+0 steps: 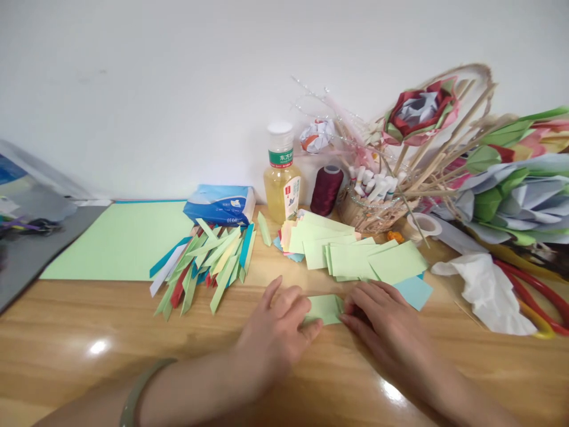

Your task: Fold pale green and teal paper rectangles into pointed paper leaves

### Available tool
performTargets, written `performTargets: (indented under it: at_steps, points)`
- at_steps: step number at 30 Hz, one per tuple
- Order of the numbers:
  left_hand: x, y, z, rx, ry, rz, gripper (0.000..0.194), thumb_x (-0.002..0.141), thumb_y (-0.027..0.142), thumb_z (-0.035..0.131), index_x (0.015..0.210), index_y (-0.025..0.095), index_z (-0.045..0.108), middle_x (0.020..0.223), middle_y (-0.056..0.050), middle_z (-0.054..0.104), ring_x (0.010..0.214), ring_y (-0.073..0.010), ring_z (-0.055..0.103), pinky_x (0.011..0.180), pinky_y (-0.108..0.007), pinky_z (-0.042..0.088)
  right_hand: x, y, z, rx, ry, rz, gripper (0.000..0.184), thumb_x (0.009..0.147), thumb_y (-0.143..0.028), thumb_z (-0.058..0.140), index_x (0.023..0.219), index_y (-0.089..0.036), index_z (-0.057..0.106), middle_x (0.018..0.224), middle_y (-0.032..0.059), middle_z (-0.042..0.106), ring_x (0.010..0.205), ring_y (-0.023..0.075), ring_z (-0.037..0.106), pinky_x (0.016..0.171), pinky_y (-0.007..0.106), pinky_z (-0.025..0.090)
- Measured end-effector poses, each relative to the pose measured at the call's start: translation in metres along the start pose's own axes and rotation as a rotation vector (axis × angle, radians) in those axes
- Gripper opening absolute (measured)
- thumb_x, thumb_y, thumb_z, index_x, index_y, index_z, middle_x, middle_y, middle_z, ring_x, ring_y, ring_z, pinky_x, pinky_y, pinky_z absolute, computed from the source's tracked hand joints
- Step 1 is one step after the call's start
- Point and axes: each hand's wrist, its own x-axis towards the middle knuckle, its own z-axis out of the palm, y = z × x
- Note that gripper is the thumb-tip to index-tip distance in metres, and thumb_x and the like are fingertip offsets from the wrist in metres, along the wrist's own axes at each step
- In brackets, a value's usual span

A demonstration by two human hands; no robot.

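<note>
A small light green paper rectangle (325,309) lies on the wooden table between my two hands. Its right end is turned up in a narrow fold. My left hand (280,323) holds the left end, thumb at the near edge and bent fingers above; the index finger sticks up. At the fold, my right hand (384,314) pinches the paper, and its fingers cover that corner. Just beyond lies a spread stack of green paper rectangles (355,255), with a blue paper piece (413,292) poking out by my right hand. Folded paper strips (208,261) are heaped to the left.
Behind stand a tissue pack (219,204), a drink bottle (281,178), a maroon thread spool (326,190) and a wicker basket (371,216). Paper flowers (515,196), a crumpled tissue (493,293) and red-handled scissors (536,296) are right. A large green sheet (115,240) lies left.
</note>
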Motion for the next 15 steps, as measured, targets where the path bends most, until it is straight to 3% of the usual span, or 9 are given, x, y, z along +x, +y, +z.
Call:
performTargets:
  at_steps: [4, 6, 15]
  points:
    - [-0.007, 0.001, -0.005, 0.131, -0.036, 0.159, 0.021, 0.092, 0.016, 0.046, 0.103, 0.016, 0.063, 0.093, -0.004, 0.063, 0.105, -0.0194, 0.047, 0.103, -0.039, 0.025, -0.006, -0.004, -0.003, -0.108, 0.058, -0.340, 0.029, 0.096, -0.015, 0.031, 0.093, -0.022, 0.060, 0.078, -0.0005, 0.061, 0.074, 0.0157, 0.056, 0.091, 0.041, 0.038]
    - [-0.007, 0.001, -0.009, 0.150, -0.069, 0.173, 0.020, 0.091, 0.016, 0.047, 0.105, 0.015, 0.061, 0.092, -0.005, 0.063, 0.104, -0.0203, 0.048, 0.100, -0.039, 0.027, -0.008, -0.007, -0.005, -0.143, 0.067, -0.434, 0.032, 0.097, -0.013, 0.029, 0.103, -0.020, 0.060, 0.079, -0.0006, 0.064, 0.077, 0.0158, 0.057, 0.094, 0.039, 0.037]
    - [-0.004, -0.007, -0.017, 0.103, -0.165, 0.132, 0.010, 0.091, 0.014, 0.051, 0.095, 0.014, 0.060, 0.078, -0.002, 0.059, 0.082, -0.0182, 0.051, 0.072, -0.033, 0.033, -0.009, -0.004, -0.013, -0.123, 0.067, -0.355, 0.036, 0.096, -0.013, 0.027, 0.096, -0.016, 0.063, 0.073, 0.0030, 0.062, 0.071, 0.0176, 0.056, 0.077, 0.038, 0.042]
